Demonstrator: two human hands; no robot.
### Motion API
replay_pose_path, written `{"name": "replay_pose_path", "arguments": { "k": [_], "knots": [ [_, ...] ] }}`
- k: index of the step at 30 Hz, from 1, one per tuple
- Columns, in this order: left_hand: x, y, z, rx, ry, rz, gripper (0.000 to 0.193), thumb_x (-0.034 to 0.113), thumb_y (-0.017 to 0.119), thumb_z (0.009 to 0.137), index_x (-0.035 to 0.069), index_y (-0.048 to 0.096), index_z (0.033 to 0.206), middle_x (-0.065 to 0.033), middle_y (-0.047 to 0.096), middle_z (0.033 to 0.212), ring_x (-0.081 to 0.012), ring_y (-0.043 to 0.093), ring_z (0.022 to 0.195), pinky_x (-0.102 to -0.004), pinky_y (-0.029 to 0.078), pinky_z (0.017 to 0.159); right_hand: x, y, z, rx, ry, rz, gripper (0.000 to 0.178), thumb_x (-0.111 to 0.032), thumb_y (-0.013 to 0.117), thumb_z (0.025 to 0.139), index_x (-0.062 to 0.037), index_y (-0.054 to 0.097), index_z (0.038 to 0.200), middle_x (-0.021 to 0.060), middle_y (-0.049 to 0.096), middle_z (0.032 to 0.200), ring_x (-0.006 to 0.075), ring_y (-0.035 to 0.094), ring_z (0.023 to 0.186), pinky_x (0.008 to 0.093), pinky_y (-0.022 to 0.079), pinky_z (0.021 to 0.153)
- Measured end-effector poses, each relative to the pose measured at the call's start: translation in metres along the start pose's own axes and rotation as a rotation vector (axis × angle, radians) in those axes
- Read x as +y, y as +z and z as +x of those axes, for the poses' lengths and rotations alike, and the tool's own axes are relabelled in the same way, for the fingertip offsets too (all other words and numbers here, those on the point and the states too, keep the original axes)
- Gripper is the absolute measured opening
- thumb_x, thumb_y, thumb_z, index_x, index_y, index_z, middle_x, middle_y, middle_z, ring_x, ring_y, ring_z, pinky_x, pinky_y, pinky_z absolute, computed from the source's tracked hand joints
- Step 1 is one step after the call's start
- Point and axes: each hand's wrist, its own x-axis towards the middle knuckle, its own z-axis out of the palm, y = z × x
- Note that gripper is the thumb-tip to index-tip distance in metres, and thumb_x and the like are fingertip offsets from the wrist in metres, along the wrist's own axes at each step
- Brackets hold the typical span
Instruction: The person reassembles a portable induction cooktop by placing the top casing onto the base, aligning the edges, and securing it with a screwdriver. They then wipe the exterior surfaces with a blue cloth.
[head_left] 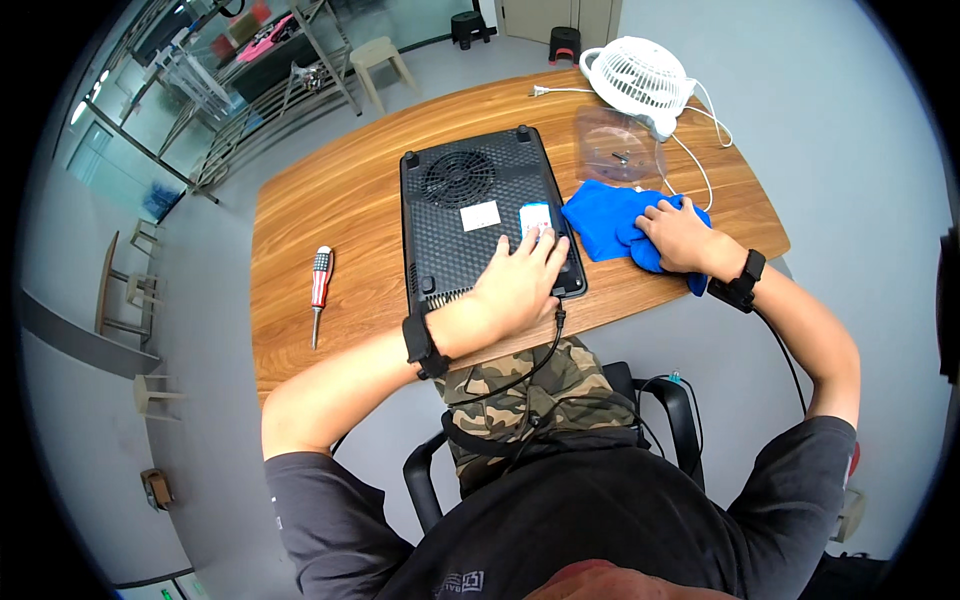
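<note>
A flat black appliance, which looks like an induction cooker (455, 245), lies bottom up on the wooden table. Its underside shows a round fan grille, small feet, two labels and a power cord (559, 320) leaving the near edge. My left hand (515, 285) rests on its near right part with the fingers spread. To the right, my right hand (680, 238) has its fingers curled into a bunched blue cloth (600, 220), which lies against the table top. A screwdriver (321, 282) with a red, white and dark handle lies left of the cooker, tip toward me.
Behind the cloth sits a shallow clear tray (600, 150) with small dark screws in it. A white fan (640, 80) stands at the far right, its cord and plug (540, 91) on the table (350, 200). Stools (380, 65) and a metal rack (270, 105) are beyond.
</note>
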Motion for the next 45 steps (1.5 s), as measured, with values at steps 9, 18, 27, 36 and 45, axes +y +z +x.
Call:
{"name": "replay_pose_path", "arguments": {
  "k": [9,18,27,36,45],
  "knots": [
    [0.062,0.028,0.010,-0.107,-0.202,0.205,0.089,0.052,0.067,0.091,0.009,0.031,0.160,-0.0255,0.021,0.165,-0.0554,0.024,0.149,-0.0829,0.039,0.096,0.003,-0.056,0.007,-0.074,-0.272,0.223,0.088,-0.040,0.084,0.079,-0.0099,0.045,0.152,0.0184,0.043,0.155,0.0360,0.036,0.147,0.0611,0.031,0.118],
    [0.076,0.042,0.038,-0.184,-0.333,0.401,0.071,0.032,0.062,0.095,0.011,0.036,0.158,-0.0241,0.020,0.165,-0.0663,0.030,0.140,-0.0828,0.047,0.085,-0.015,-0.034,0.120,0.418,-0.168,0.524,0.030,-0.016,0.060,0.095,0.0049,0.066,0.115,0.0270,0.070,0.111,0.0426,0.066,0.108,0.0486,0.053,0.096],
    [0.064,0.029,0.027,-0.247,-0.294,0.379,0.059,0.023,0.059,0.097,0.009,0.046,0.152,-0.0244,0.022,0.165,-0.0709,0.043,0.128,-0.0716,0.058,0.079,-0.037,-0.029,0.179,0.269,0.122,0.654,0.045,-0.027,0.050,0.101,0.0130,0.068,0.093,0.0354,0.069,0.091,0.0469,0.070,0.086,0.0511,0.057,0.086],
    [0.050,0.017,0.009,-0.131,-0.275,0.217,0.057,0.019,0.062,0.094,0.010,0.049,0.149,-0.0242,0.025,0.163,-0.0682,0.044,0.130,-0.0734,0.056,0.081,-0.048,-0.039,0.200,-0.047,0.305,1.250,0.072,-0.053,0.037,0.108,0.0129,0.060,0.125,0.0260,0.072,0.106,0.0369,0.075,0.081,0.0464,0.065,0.068],
    [0.040,-0.011,-0.017,-0.100,-0.286,0.118,0.070,0.019,0.072,0.086,0.011,0.046,0.150,-0.0230,0.023,0.165,-0.0661,0.040,0.134,-0.0728,0.055,0.087,-0.058,-0.073,0.183,-0.117,0.293,1.326,0.078,-0.060,0.046,0.102,0.0122,0.058,0.129,0.0234,0.071,0.111,0.0345,0.075,0.083,0.0447,0.064,0.059]
  ]
}}
